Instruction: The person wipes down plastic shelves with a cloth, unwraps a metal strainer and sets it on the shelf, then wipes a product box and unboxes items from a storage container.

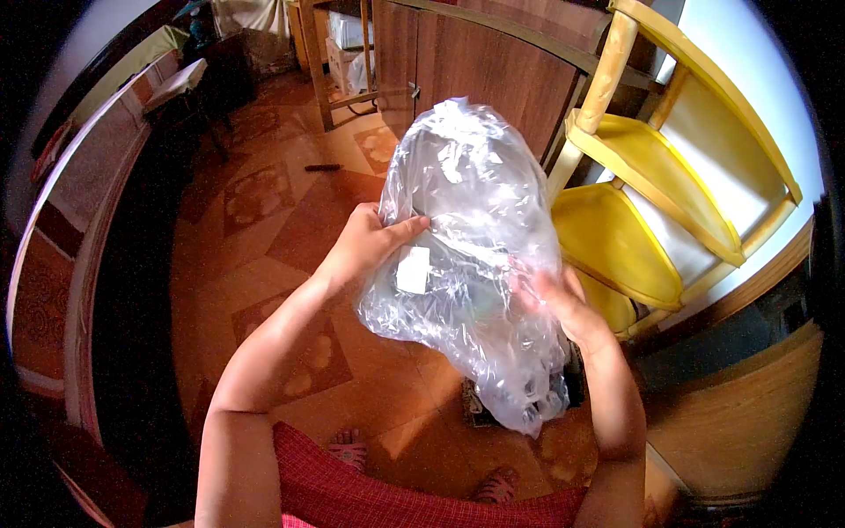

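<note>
A large, crumpled clear plastic bag [466, 194] hangs in front of me, with a small white label [413, 270] on its left part. My left hand [378, 239] is closed on the bag's left edge, its thumb lying over the film. At the right side, my right hand [559, 299] touches the bag. Its fingers are smeared by motion and partly lost in the shiny plastic, so their grip cannot be made out. The bag's lower end droops in a bunched tail below my right hand.
A yellow tiered rack [634, 229] stands close on the right, near a wooden board [731, 422]. Ahead is a brown wooden cabinet [493, 66]. A small dark stick-like object [323, 167] lies on the tiled floor [290, 352]. A dark box-like thing sits partly behind the bag.
</note>
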### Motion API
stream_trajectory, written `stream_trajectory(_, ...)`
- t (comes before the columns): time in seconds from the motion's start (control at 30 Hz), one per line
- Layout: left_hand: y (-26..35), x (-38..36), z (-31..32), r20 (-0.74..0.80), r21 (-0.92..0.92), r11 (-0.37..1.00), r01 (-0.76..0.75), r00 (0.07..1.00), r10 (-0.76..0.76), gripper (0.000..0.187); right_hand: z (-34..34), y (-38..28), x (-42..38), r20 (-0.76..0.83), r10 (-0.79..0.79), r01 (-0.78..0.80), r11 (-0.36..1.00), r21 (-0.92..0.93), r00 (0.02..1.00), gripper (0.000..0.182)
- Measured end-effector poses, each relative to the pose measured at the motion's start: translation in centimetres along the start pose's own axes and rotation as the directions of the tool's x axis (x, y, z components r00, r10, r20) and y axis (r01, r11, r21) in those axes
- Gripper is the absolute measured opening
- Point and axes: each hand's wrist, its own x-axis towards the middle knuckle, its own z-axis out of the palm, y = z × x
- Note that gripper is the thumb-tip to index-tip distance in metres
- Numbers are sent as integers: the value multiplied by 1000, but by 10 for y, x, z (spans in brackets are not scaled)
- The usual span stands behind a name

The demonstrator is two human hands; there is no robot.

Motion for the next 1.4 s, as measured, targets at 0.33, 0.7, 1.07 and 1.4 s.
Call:
stream_trajectory(0.33, 3, -3, -11, 225, -306, 926, 222, 962, -156, 21, -7, 4, 13, 55, -88, 90, 995, -32, 995, 22)
stream_trajectory(0.7, 4, -18, 1, 114, -531, 837, 133, 990, -86, 43, 12, 12, 18, 43, -578, 121, 98, -988, 815, 36)
stream_trajectory(1.07, 28, -30, -9, 74, -392, 919, -36, 995, 71, 66, 5, -30, -2, 221, -443, 424, 435, -794, 869, 74)
stream_trajectory(1.4, 3, -24, -50, 61, -521, 845, -121, 982, 178, 80, -8, -1, 3, 484, -100, 87, 995, 51, 869, 84)
